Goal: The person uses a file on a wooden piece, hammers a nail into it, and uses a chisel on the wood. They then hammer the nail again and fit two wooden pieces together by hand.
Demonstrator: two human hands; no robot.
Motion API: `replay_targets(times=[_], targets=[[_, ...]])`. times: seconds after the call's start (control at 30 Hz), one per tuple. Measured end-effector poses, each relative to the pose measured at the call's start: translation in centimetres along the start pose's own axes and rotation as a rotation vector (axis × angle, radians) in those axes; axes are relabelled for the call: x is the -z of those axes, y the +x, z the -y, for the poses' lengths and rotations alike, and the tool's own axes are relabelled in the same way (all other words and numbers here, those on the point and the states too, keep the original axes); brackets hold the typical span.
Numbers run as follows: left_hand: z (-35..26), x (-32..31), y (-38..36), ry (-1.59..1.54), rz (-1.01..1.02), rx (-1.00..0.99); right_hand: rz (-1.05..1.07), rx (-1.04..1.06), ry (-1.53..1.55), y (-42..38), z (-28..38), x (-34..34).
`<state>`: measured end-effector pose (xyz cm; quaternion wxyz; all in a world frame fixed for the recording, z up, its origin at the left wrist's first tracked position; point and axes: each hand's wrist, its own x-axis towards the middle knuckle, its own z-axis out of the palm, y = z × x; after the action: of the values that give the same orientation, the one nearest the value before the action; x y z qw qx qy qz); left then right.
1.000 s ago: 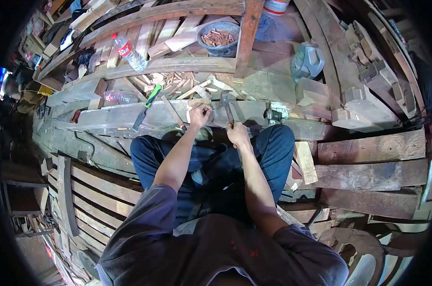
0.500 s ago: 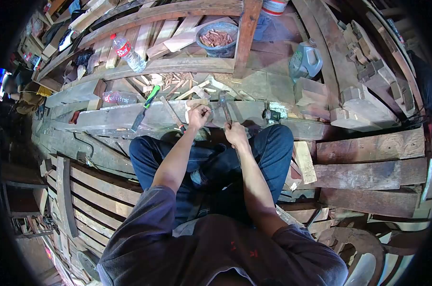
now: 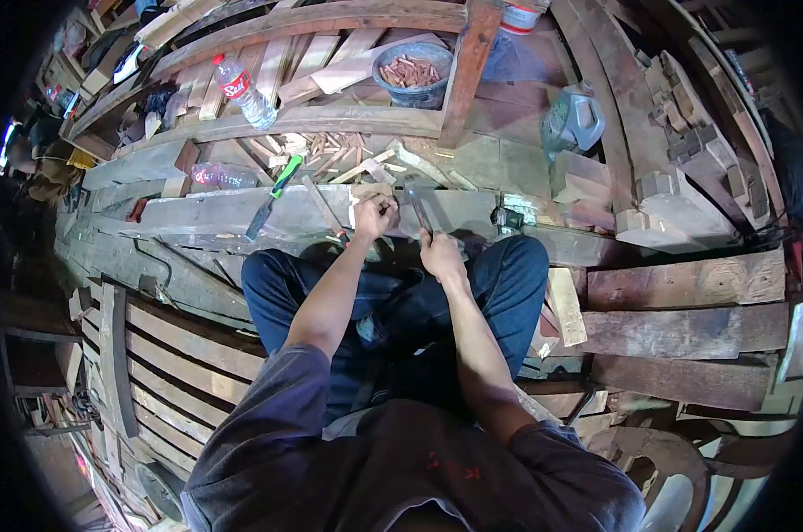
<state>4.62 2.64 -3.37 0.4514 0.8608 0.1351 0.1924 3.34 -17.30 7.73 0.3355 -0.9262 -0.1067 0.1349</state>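
My right hand is wrapped round the handle of a hammer, whose head points away from me over the thick wooden beam. Just left of it, my left hand has its fingers pinched together beside a small pale wood piece on the beam. What those fingers hold is too small to make out. A flat tool with a dark and red handle lies close to my left wrist. Farther left rests a chisel with a green handle, its blade toward me.
Wood offcuts litter the floor behind the beam. Beyond stand a bucket of wood pieces, a plastic bottle with a red label and a jug. A small black object sits on the beam's right. Stacked planks lie at right.
The hammer head has shifted slightly, and my left hand has moved a little right. A thin thing that stuck out from my left fingers no longer shows clearly. The view has tilted slightly.
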Motion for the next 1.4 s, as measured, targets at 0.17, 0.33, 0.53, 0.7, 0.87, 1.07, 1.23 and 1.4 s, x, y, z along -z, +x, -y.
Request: replay_targets(times=[0.17,0.33,0.53,0.7,0.87,1.07,1.23,1.4], targets=[[1.1,-0.4,0.4,0.035,-0.015,-0.033,-0.010,-0.039,0.014,-1.2,2.2,2.7],[0.3,-0.3,0.2,0.019,-0.022,-0.033,0.007,-0.045,-0.040,-0.9,1.0,1.7],[-0.1,0.3,0.1,0.058,-0.020,-0.079,-0.018,0.000,-0.001,-1.7,3.1,3.2],[0.2,0.2,0.3,0.130,-0.007,-0.051,0.027,-0.053,-0.100,0.0,0.4,0.5],[-0.2,0.4,0.0,-0.037,0.016,-0.026,0.059,-0.087,-0.078,-1.4,2.3,2.5],[1.9,-0.9,0.9,-0.057,-0.001,-0.036,0.032,-0.077,-0.048,-0.9,2.9,2.6],[0.6,-0.3,0.4,0.016,-0.005,-0.022,0.081,-0.059,-0.100,-0.9,1.8,1.5],[2.5,-1.0,0.6,0.036,-0.027,-0.094,-0.019,-0.066,-0.033,-1.2,2.9,2.5]])
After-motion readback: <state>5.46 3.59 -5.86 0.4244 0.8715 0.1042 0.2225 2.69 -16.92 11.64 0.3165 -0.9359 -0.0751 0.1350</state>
